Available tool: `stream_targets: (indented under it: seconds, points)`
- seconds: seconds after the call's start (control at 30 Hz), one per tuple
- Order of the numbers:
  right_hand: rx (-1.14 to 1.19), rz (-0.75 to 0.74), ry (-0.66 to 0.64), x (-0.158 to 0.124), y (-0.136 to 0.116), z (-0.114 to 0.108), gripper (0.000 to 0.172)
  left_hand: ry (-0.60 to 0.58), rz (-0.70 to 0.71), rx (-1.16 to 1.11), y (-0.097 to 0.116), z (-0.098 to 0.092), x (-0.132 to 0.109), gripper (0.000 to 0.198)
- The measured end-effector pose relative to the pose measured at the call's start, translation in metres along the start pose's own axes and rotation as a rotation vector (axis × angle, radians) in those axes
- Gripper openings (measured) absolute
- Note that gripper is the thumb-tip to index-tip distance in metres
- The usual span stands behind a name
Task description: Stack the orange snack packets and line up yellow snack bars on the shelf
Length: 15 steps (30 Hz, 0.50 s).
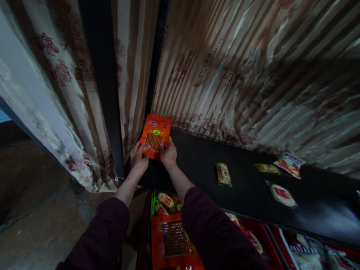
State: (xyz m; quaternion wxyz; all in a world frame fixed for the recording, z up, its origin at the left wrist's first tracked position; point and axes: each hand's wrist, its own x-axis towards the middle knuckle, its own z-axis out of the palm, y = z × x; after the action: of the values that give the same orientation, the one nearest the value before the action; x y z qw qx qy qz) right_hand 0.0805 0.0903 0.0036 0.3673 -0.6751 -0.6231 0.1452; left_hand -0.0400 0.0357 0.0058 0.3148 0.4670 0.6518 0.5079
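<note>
Both my hands hold an orange snack bag (156, 126) upright at the left end of a black shelf (193, 157), close to the curtain corner. My left hand (139, 157) grips its lower left edge, and my right hand (168, 153) grips the lower right edge, thumbs on the front. The bag's front shows brown stick-like food in a printed panel. Whether its base rests on the shelf, I cannot tell. Below, a second orange snack bag (173, 241) of similar look lies in a red bin, partly behind my right sleeve.
Along the shelf lie a small yellow packet (223, 174), another yellow packet (267, 168), a white round packet (282, 195) and a red-and-white bag (289, 163). Red bins (276, 244) with packaged snacks stand below. A black post (106, 61) and striped curtain (223, 71) border the shelf.
</note>
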Motion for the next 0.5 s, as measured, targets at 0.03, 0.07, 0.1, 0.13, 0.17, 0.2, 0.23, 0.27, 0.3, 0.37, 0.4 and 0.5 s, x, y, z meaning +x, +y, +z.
stream_targets:
  seconds: [0.03,0.07,0.1,0.13,0.17,0.2,0.23,0.27,0.3,0.37,0.4,0.5]
  points:
    - [-0.006,-0.001,0.001,0.0002,0.0004,0.0008,0.046,-0.003,0.007,0.036,-0.0004,0.0005,-0.0005,0.047]
    - [-0.017,-0.001,0.0,0.0004,0.0008,0.0019,0.048,-0.005,0.01,0.065,-0.0009,0.0012,-0.0012,0.048]
    - [-0.03,-0.001,-0.002,0.0007,0.001,0.0029,0.05,-0.003,0.013,0.083,-0.0015,0.0021,-0.0019,0.048]
    - [-0.042,0.0,-0.006,0.0012,0.0012,0.0039,0.05,-0.001,0.017,0.089,-0.0023,0.003,-0.0026,0.048]
    - [-0.052,0.0,-0.012,0.0019,0.0012,0.0047,0.049,0.002,0.023,0.086,-0.0031,0.0038,-0.0032,0.048]
    - [-0.058,-0.003,-0.021,0.0029,0.001,0.0052,0.048,0.005,0.032,0.078,-0.0038,0.0044,-0.0036,0.049]
    - [-0.06,-0.009,-0.029,0.0039,0.0007,0.0055,0.046,0.003,0.041,0.068,-0.0044,0.0048,-0.0038,0.049]
    - [-0.06,-0.015,-0.036,0.005,0.0002,0.0054,0.045,0.001,0.046,0.061,-0.0048,0.0049,-0.0039,0.049]
    - [-0.063,-0.023,-0.04,0.0061,-0.0004,0.0052,0.044,-0.001,0.048,0.063,-0.005,0.0049,-0.0039,0.048]
    - [-0.079,-0.036,-0.046,0.008,-0.002,0.0045,0.042,-0.004,0.052,0.088,-0.0047,0.0044,-0.0038,0.048]
    - [-0.089,-0.042,-0.051,0.0087,-0.0029,0.0042,0.042,-0.006,0.055,0.106,-0.0043,0.0041,-0.0039,0.048]
    - [-0.108,-0.04,-0.078,0.0099,-0.0059,0.0036,0.042,-0.008,0.069,0.144,-0.0031,0.0038,-0.0044,0.047]
